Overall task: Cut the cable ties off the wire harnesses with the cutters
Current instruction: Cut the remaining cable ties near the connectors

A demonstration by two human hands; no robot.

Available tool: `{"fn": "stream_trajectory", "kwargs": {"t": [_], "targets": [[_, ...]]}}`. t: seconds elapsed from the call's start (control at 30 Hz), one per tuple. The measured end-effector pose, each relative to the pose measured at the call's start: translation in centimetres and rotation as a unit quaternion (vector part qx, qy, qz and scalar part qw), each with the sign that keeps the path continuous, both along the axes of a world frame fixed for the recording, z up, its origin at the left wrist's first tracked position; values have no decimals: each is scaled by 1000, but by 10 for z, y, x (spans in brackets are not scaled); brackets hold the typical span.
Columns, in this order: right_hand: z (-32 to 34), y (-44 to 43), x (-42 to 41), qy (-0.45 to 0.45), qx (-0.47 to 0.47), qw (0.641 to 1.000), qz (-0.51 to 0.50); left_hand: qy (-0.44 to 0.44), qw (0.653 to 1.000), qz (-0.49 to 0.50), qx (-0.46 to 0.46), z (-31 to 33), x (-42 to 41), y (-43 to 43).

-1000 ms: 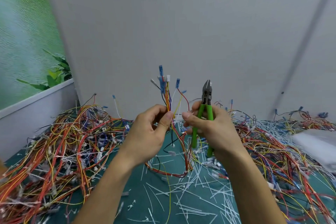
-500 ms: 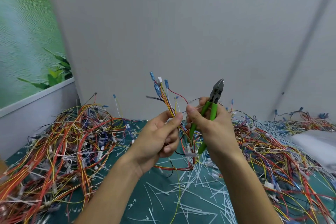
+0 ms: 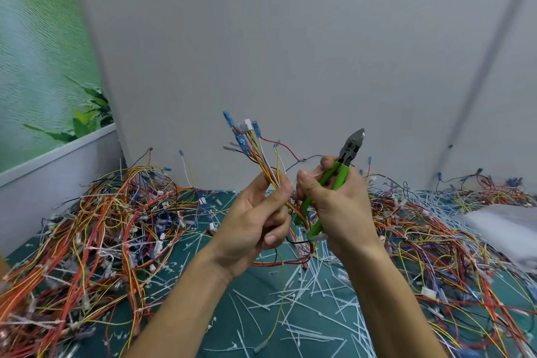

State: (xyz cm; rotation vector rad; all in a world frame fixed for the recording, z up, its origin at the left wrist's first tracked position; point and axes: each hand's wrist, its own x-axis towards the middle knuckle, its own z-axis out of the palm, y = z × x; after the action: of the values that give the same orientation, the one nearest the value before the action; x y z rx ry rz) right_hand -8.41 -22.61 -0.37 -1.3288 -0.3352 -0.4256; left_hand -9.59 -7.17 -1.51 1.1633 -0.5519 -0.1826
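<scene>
- Multicoloured wires, mostly yellow, red and orange, make up the wire harness (image 3: 257,154), held up at the centre of the frame with its ends fanned toward the upper left.
- The harness ends carry blue sleeves and one small white plug; its lower part hangs down between the two hands to the mat.
- Left hand (image 3: 255,224): closed on the harness, thumb and forefinger pinching the bundle and the other fingers curled beneath.
- Right hand (image 3: 334,206): just right of the left hand, thumbs nearly touching, wrapped round the cutters (image 3: 347,158).
- The cutters have green handles and a dark metal head. The head points to the upper right, away from the harness, with the jaws nearly together.
- A thin pale strip lies under the right thumb; cannot tell what it is.
- Green mat (image 3: 255,296): lower centre, strewn with cut white ties (image 3: 308,302), densest below the right hand.
- Left wire pile (image 3: 101,227): a thick tangle of red, orange and yellow, filling the lower left.
- Right wire pile (image 3: 436,241): a similar tangle along the right side.
- White object (image 3: 505,221): right edge, blurred, resting on the wires; cannot tell what it is.
- Grey wall (image 3: 290,52): fills the upper frame behind the mat.
- Leafy green picture (image 3: 43,67): upper left.
</scene>
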Motion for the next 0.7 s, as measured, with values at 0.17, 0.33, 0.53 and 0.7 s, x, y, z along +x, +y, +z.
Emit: {"fn": "stream_trajectory", "kwargs": {"t": [0.17,0.33,0.53,0.7], "targets": [[4,-6,-1,32,5,999,30,-59,996,50,48,3,0,5],[11,-11,-3,96,87,981,141,-126,971,185,86,9,2,15],[22,-12,-5,165,265,929,197,-142,955,251,73,14,3,14],[28,-36,-11,129,342,885,288,-160,949,267,53,16,4,19]]}}
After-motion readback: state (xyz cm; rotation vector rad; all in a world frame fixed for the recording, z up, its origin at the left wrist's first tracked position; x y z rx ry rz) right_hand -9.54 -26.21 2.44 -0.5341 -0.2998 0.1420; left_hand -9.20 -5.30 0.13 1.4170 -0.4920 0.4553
